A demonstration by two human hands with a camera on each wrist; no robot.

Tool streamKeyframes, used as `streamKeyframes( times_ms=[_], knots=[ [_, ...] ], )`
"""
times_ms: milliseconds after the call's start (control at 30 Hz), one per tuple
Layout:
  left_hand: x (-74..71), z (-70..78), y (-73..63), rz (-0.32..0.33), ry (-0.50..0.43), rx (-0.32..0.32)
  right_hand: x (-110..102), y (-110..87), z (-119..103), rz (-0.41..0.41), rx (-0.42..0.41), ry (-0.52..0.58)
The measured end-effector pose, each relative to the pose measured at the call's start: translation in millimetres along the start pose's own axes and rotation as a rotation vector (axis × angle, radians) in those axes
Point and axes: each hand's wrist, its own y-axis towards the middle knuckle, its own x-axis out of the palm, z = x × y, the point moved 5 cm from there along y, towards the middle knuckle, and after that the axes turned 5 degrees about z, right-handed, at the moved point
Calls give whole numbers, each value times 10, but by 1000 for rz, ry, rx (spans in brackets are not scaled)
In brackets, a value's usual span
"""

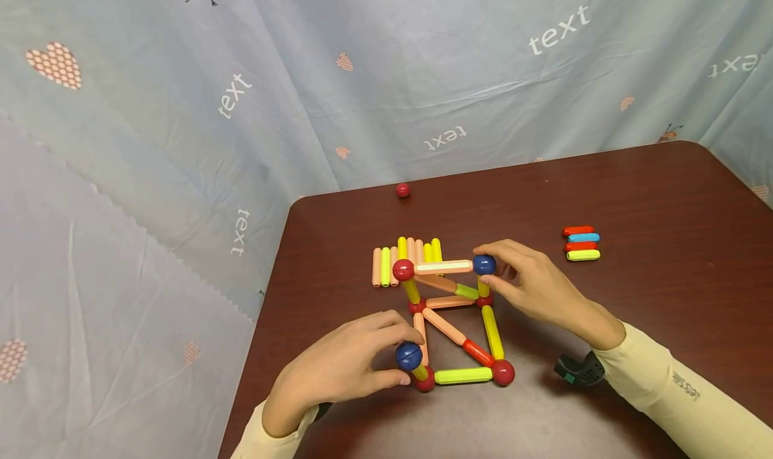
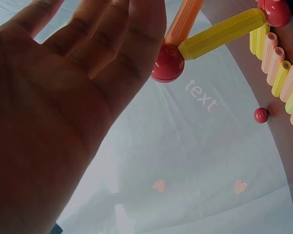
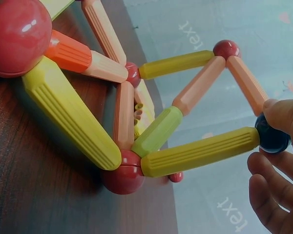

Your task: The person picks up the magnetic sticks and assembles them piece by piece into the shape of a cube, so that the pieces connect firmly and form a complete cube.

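A frame of magnetic rods and balls stands on the table. My right hand [image 1: 531,284] pinches the blue ball [image 1: 484,264] at its back right top between thumb and fingers. From that ball a peach rod [image 1: 443,267] runs to a red ball [image 1: 403,270]; a yellow rod [image 3: 200,151] is below it. At the front left, my left hand [image 1: 353,358] has fingers and thumb around another blue ball [image 1: 408,355] atop a short-looking yellow upright. That ball is hidden in the left wrist view. A peach-and-red diagonal [image 1: 477,352] crosses the base, ending at a red corner ball [image 1: 503,372].
Behind the frame lies a row of peach, yellow and green rods [image 1: 385,267]. A loose red ball [image 1: 402,190] sits near the table's back edge. Red, blue and yellow-green short rods [image 1: 583,238] lie at the right. A patterned curtain [image 1: 386,76] hangs behind the table.
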Motion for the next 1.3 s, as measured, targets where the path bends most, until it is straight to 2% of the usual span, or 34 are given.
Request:
streamKeyframes(
  times_ms=[433,533,667,800,900,1033,1167,1300],
  knots=[
    [7,-2,-7,32,9,26,11,10,-1,2,-8,-7],
    [-8,-23,-16,20,-26,-2,8,16,-3,-2,-1,-8],
    [-78,-71,-30,20,-79,-56,10,20,-1,-8,9,-8],
    [-234,-160,-24,87,-107,-50,17,17,14,-6,13,-11],
    [-397,-343,25,181,-134,-111,8,31,12,-6,10,-12],
    [-505,-743,182,265,-130,-307,-8,40,12,-3,10,-18],
    [-428,-1131,354,264,-68,-465,-4,33,9,16,-10,-12],
    [-253,-1432,509,210,-21,-584,6,9,-8,33,-30,0]
  ],
)
